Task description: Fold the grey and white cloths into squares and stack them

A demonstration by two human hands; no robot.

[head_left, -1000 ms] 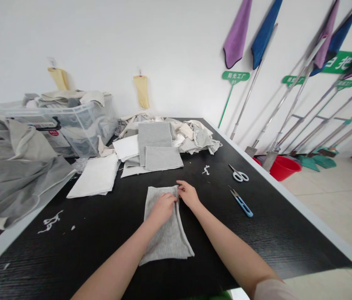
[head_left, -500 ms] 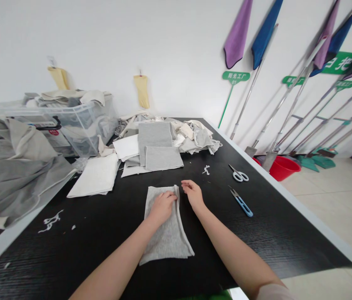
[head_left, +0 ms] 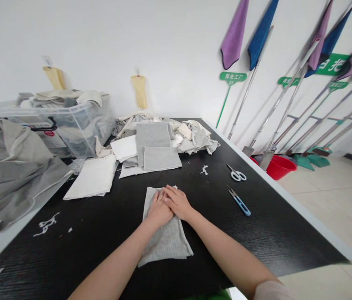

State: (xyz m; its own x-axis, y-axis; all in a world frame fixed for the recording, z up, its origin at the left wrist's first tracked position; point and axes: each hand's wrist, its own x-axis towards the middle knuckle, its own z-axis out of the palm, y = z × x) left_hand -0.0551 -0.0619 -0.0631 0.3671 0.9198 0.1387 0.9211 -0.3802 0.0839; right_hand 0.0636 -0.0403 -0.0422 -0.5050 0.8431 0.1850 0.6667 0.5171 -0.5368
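Note:
A folded grey cloth (head_left: 167,246) lies flat on the black table in front of me. My left hand (head_left: 159,210) rests on its upper part, palm down with the fingers stretched out. Beside it and partly over its fingers lies my right hand (head_left: 177,203), also flat with fingers extended. Both hands touch near the cloth's far edge, and neither grips anything. The cloth under my palms is hidden.
Folded grey and white cloths (head_left: 162,158) and a loose cloth pile (head_left: 196,137) lie ahead. White cloths (head_left: 93,177), a clear plastic bin (head_left: 66,125) and draped grey fabric (head_left: 16,179) are left. Scissors (head_left: 237,175) and blue thread snips (head_left: 240,202) lie right.
My right hand has moved left from beside the cloth onto it, coming to lie against and partly over my left hand. The cloth has stayed in place.

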